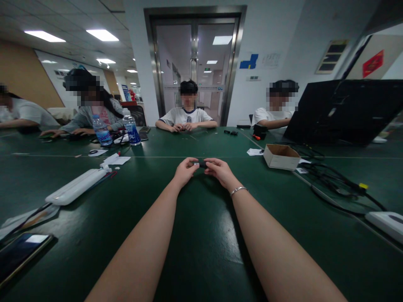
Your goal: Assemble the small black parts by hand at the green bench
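Holding a small black part (200,165) between both hands, out over the middle of the green tabletop (201,235). Left hand (185,171) pinches its left end, right hand (220,171) pinches its right end; fingers of both are curled onto it. Part too small to tell what it is. It sits just above the tabletop, can't tell if it touches. I've got a silver bracelet (238,191) on the right wrist.

Around me:
- white cardboard box (281,156), open top, right of the hands, well apart
- tangle of black cables (333,180) past the box, running to a white power strip (385,222) at the right edge
- open black laptop (343,111), back of lid facing me, far right
- long white case (77,186) lying flat to the left, paper scraps (115,160) just beyond it
- phone (22,253) bottom left, screen up
- two water bottles (116,130), blue labels, upright, far left side

Other people at the far edge: one straight across (186,115) with hands together on the tabletop, one on the right (273,115) behind the laptop, two on the left (90,111), one of those with hands flat on the tabletop.
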Action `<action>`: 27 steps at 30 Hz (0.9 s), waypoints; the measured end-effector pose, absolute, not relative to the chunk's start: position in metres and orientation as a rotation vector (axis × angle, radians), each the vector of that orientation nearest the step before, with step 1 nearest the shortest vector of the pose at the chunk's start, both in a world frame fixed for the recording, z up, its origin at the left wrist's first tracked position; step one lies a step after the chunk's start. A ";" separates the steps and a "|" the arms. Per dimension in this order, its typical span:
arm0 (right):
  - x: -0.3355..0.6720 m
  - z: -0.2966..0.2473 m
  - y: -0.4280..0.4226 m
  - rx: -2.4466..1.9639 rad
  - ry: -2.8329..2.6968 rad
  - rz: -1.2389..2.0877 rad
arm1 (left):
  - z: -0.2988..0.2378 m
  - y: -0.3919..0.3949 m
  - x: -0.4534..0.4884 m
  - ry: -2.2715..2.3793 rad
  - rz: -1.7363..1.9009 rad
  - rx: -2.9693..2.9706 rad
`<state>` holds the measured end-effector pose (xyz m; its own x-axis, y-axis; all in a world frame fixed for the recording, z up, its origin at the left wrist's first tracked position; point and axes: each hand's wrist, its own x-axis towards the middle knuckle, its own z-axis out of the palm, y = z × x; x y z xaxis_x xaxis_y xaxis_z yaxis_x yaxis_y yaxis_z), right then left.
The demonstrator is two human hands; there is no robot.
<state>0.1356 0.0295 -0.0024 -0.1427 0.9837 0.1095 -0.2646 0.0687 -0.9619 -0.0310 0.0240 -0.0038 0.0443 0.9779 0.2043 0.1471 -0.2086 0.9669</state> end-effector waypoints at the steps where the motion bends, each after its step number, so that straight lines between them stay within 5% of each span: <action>1: 0.135 -0.002 0.029 -0.874 -1.166 1.369 | -0.003 0.024 -0.031 1.202 1.253 1.460; 27: 0.134 -0.001 0.026 -0.886 -1.187 1.372 | -0.013 0.034 -0.032 1.271 1.296 1.542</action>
<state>0.1342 0.0262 -0.0010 -0.1570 0.9823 0.1025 -0.2424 0.0623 -0.9682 -0.0319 0.0339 -0.0126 -0.0017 0.9707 0.2404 0.2210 -0.2341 0.9468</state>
